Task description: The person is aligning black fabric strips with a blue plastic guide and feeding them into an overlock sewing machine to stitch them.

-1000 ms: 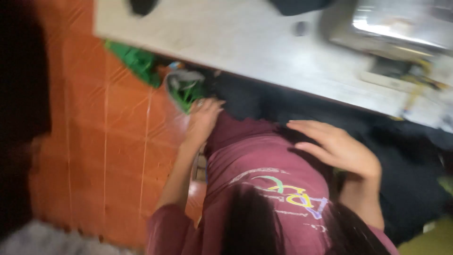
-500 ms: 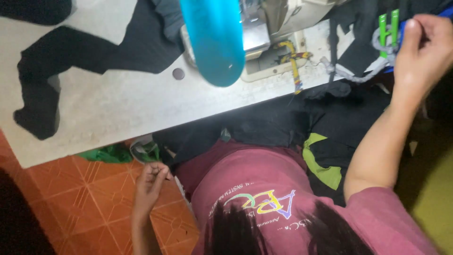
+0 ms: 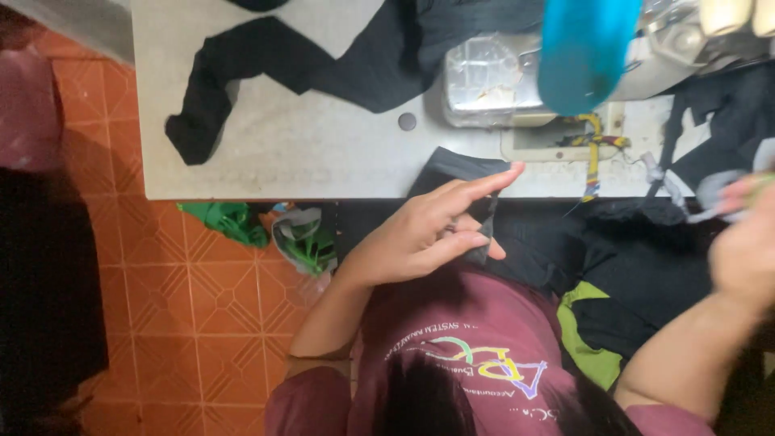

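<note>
My left hand (image 3: 428,234) is at the front edge of the pale table (image 3: 307,153), its thumb and fingers pinching a fold of black fabric (image 3: 484,238) while the index finger points right. At the right edge my right hand (image 3: 747,250) is blurred; it seems closed on a grey strip (image 3: 686,202) that trails from the black cloth heaped in my lap (image 3: 646,266). A sewing machine (image 3: 492,81) stands on the table just beyond my left hand.
A blurred teal object (image 3: 585,48) hangs in front of the machine. More black fabric (image 3: 323,56) lies spread over the table. Green scraps (image 3: 230,220) lie on the orange tiled floor (image 3: 161,307). A yellow-green piece of cloth (image 3: 585,339) shows by my lap.
My left hand came up from near the floor scraps and took hold of the black fabric at the table edge. My right hand dropped from the upper right toward my lap.
</note>
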